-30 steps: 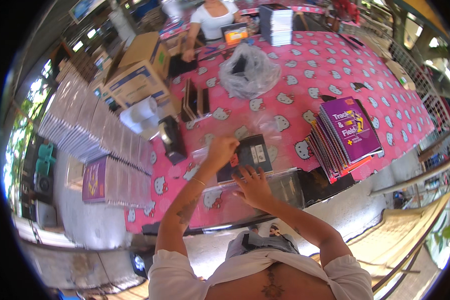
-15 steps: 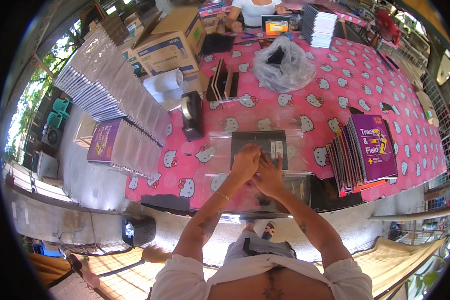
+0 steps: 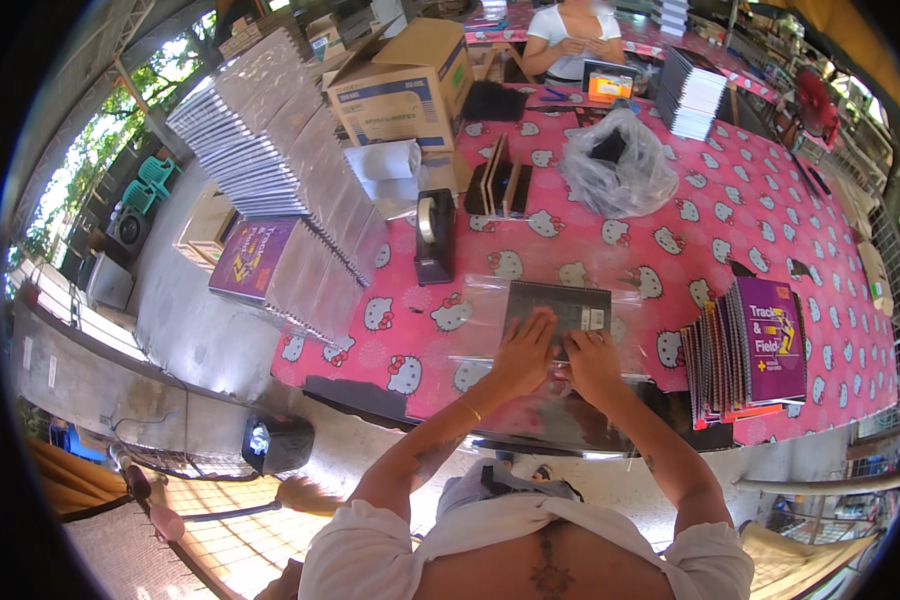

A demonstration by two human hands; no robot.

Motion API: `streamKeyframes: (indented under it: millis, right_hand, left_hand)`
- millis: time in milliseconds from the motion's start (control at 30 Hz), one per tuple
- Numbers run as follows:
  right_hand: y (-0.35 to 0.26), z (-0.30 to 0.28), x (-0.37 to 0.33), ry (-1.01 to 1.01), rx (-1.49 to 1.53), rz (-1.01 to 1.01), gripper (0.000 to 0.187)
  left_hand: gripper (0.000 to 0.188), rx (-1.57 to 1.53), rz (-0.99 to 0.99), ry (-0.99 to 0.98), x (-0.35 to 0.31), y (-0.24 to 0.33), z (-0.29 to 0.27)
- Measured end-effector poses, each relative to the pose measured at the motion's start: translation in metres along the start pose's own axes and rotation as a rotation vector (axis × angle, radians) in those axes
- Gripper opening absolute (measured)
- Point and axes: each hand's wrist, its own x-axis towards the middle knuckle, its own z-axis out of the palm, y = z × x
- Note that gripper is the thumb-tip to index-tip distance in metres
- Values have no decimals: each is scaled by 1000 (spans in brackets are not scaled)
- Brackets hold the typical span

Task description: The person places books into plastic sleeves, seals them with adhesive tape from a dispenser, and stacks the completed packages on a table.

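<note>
A dark spiral-bound notebook (image 3: 560,300) with a small white label lies on a sheet of clear plastic film (image 3: 485,312), its coil along the far edge. My left hand (image 3: 528,350) rests flat on the lower left of the notebook, fingers stretched out. Beside it, my right hand (image 3: 592,362) lies on the lower right part near the label, its fingers extended. The near edge of the notebook is hidden under both hands. Neither hand grips anything that shows.
A tape dispenser (image 3: 436,238) and an upright wooden holder (image 3: 498,185) stand beyond. Tall stacks of wrapped notebooks (image 3: 300,190) rise at left; purple-covered notebooks (image 3: 775,340) lean at right. Farther back are a clear plastic bag (image 3: 625,185), a cardboard box (image 3: 400,95) and a person (image 3: 575,45).
My hands, overlapping on the notebook before, now lie side by side closer to its near edge. The whole view has shifted, so the table sits farther right in it.
</note>
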Motion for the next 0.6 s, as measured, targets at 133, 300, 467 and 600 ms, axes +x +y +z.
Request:
streamKeyframes:
  millis: [133,300,467,600]
  right_hand:
    - [5,-7,2,-59,45,65,64]
    - [-12,-13,9,-47,91,39,65]
    - [-7,-16,7,-77,62,82,63]
    - [-6,-18,5,-84,89,99,63]
  left_hand:
    - [37,281,-230,4,-26,-61,-34]
    - [22,-388,-887,347,1,-236,-91]
    - [18,-1213,-1086,322,13,-255,-71]
    - [13,-1379,-1038,538,-14,-223,-42]
